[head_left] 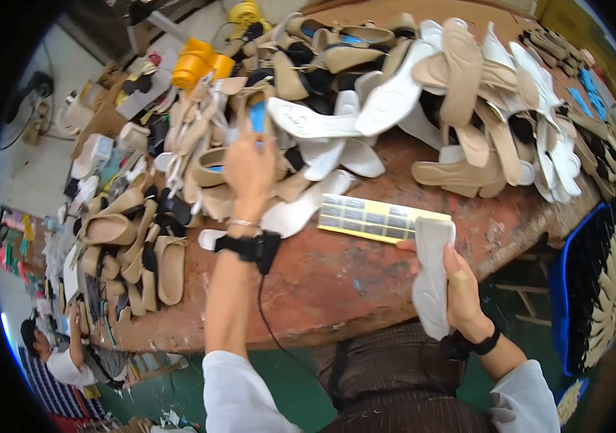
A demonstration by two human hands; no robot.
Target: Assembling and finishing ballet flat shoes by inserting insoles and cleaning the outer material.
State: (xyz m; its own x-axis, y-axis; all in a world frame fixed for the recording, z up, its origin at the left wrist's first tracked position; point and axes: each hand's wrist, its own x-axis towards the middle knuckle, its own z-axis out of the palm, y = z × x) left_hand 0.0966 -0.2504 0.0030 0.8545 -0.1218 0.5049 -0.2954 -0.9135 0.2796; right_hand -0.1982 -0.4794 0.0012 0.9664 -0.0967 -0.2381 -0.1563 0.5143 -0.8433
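Note:
My right hand [463, 292] grips a white insole [434, 274] upright over the table's front edge, fingers behind it and thumb at its side. Just left of the insole lies a yellow-edged sheet of silver-grey labels [366, 218], partly covered by it. Farther left, my left hand [250, 169] reaches into the heap, slightly blurred, its fingers bent round the near end of a beige shoe [256, 97] with a blue patch inside. Another beige shoe [210, 167] sits beside that hand. A white insole [308, 206] lies beneath my left wrist, near the label sheet.
Beige and white insoles [460, 79] are piled at the back right. Beige shoes [109, 227] crowd the left end of the worn red-brown table [308, 289]. A blue crate [559, 289] of cream pieces stands at right. Another person [70, 364] works at lower left.

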